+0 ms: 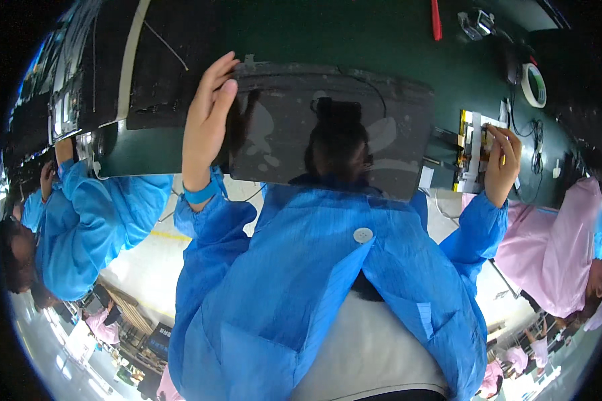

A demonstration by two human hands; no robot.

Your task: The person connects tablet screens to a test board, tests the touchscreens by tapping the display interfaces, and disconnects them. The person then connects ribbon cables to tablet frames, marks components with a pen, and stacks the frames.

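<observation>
A dark glossy screen panel lies in front of my chest, its surface marked with smudges and reflecting a head shape. My left hand, with a blue band at the wrist, rests along the panel's left edge, fingers stretched and thumb apart. To the right of the panel, my right hand bends its fingers over a flat part with silver and yellow strips. Its fingertips are closed together, and what they pinch is too small to tell.
On the dark green table are a roll of tape, a red stick-like tool, a clear plastic piece and a bundled black cable. People in blue and pink coats sit on either side.
</observation>
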